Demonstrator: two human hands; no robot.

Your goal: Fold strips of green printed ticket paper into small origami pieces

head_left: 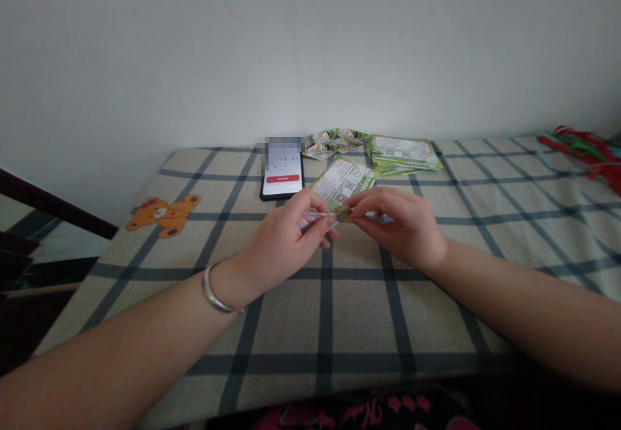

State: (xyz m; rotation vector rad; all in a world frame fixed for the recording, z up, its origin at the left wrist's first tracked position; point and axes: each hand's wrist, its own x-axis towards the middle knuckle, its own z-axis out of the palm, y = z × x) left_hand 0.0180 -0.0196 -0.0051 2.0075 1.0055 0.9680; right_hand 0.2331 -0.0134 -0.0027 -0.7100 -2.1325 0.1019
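Note:
Between my two hands is a small piece of folded printed paper [342,213], green and white, mostly covered by fingers. My left hand [295,229], with a silver bangle at the wrist, pinches its left part between thumb and fingers. From the other side, the thumb and fingertips of my right hand [398,220] pinch the right end. Just beyond the hands lies a flat green and white printed card [342,181], partly hidden by them. Behind it sit several folded paper pieces [334,141] of similar print.
A phone [282,170] with a lit screen lies left of the cards. At the back right is a stack of printed cards [405,154]. An orange bear picture [165,215] is at the left on the checked tablecloth [349,313]. Red and green items [589,152] lie far right, against the wall side.

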